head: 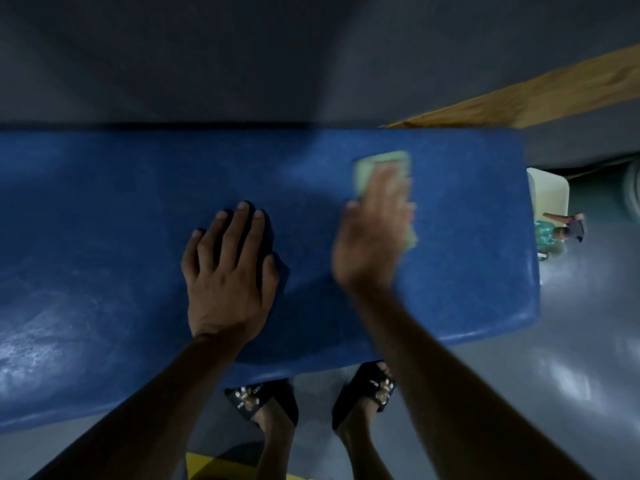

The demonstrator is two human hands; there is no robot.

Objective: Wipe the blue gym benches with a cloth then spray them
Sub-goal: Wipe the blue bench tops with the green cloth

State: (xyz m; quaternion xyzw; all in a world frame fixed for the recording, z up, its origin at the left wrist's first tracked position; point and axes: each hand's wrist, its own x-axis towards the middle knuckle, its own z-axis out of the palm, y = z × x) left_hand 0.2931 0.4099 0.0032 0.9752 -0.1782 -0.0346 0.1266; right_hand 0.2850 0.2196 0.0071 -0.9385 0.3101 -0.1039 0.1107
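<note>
Dim grey wall behind; a wooden beam slants at upper right. Glossy grey floor reflects light and bears a yellow marking.

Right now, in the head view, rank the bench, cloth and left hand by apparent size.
1. bench
2. left hand
3. cloth, though the right hand covers much of it, so this placing is unsure.
</note>
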